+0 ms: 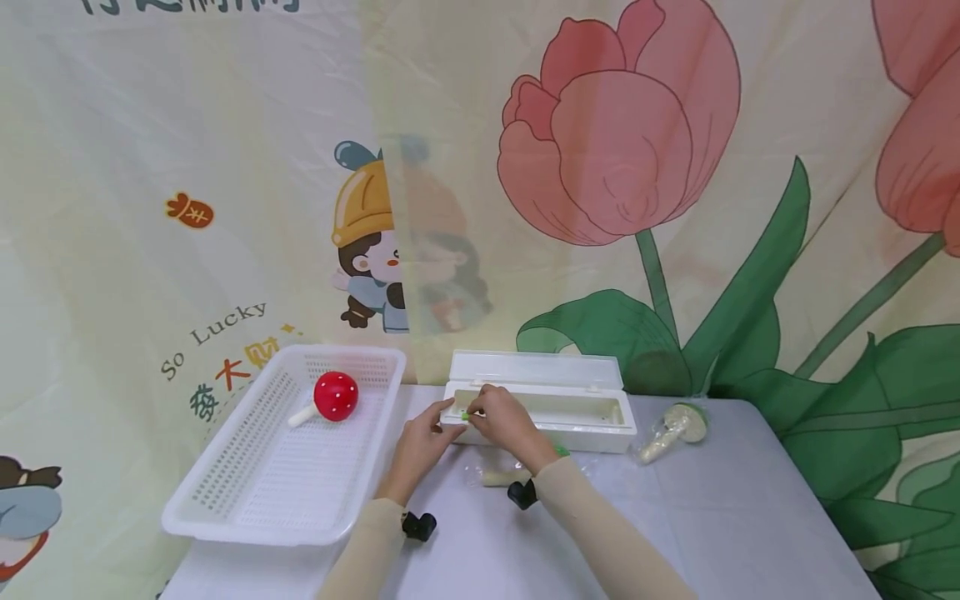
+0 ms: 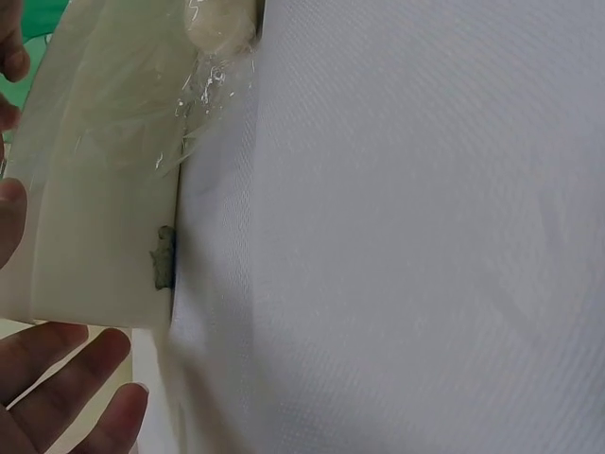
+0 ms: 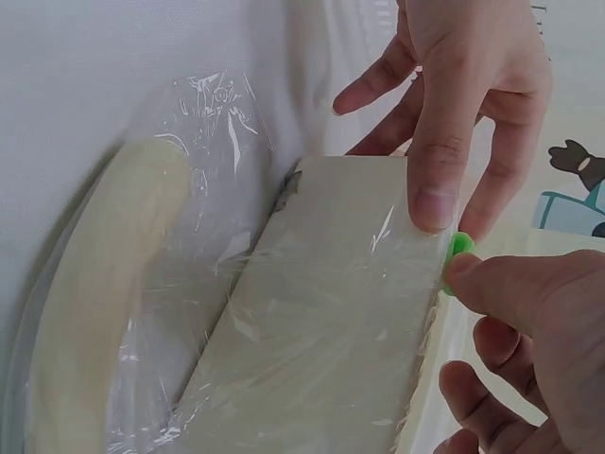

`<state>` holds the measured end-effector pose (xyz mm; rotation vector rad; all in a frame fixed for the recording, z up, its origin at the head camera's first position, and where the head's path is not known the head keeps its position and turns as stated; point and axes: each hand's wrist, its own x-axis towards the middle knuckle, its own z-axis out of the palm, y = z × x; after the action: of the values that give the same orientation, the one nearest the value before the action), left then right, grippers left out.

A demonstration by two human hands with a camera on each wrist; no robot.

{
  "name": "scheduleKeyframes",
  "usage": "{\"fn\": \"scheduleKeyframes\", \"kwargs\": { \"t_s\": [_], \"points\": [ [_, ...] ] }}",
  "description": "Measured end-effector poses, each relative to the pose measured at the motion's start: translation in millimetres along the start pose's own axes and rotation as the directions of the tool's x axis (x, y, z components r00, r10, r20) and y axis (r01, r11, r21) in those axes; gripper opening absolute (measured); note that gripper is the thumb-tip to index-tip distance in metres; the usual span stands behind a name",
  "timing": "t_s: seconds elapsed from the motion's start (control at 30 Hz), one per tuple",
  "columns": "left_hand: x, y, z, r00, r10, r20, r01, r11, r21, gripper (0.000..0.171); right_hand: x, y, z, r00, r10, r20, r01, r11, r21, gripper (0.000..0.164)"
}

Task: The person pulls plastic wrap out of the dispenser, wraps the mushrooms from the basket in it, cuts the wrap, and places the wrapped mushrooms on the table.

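A white cling film dispenser box (image 1: 577, 436) stands on the table with its lid raised, and clear film hangs over its front. At its left end my left hand (image 1: 420, 450) grips the corner, thumb on the front edge and fingers behind. My right hand (image 1: 506, 421) pinches a small green slide cutter (image 3: 459, 257) on the box's top edge, close to the left thumb. In front of the box lies a film-covered mushroom-like piece with a pale stem (image 3: 104, 284); the right forearm hides part of it in the head view.
A white perforated basket (image 1: 247, 525) on the left contains a red toy mushroom with white dots (image 1: 336, 396). Right of the box lies another mushroom wrapped in clear film (image 1: 678, 425). A printed cloth with tulips (image 1: 622, 150) hangs behind the white-covered table (image 1: 720, 517).
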<state>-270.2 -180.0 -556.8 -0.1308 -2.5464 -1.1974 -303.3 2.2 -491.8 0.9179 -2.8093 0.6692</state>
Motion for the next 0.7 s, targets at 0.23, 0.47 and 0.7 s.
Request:
{"fn": "scheduleKeyframes", "kwargs": {
  "t_s": [0.23,0.47,0.7],
  "points": [
    [0.1,1.5,-1.0,1.000,-0.014,0.005,0.013,0.999,0.052,0.053,-7,8,-8,1.000,0.021,-0.011,-0.022,0.999,-0.038,0.011],
    [-1.0,2.0,-2.2,1.000,-0.017,-0.012,0.018,0.997,0.068,0.053,-22,23,-22,1.000,0.014,-0.025,-0.015,0.999,-0.035,0.009],
    [-2.0,6.2,-4.0,1.000,-0.021,0.003,0.021,0.998,0.060,0.053,-37,41,-32,0.998,0.060,-0.016,-0.060,0.998,-0.015,0.008]
  ]
}}
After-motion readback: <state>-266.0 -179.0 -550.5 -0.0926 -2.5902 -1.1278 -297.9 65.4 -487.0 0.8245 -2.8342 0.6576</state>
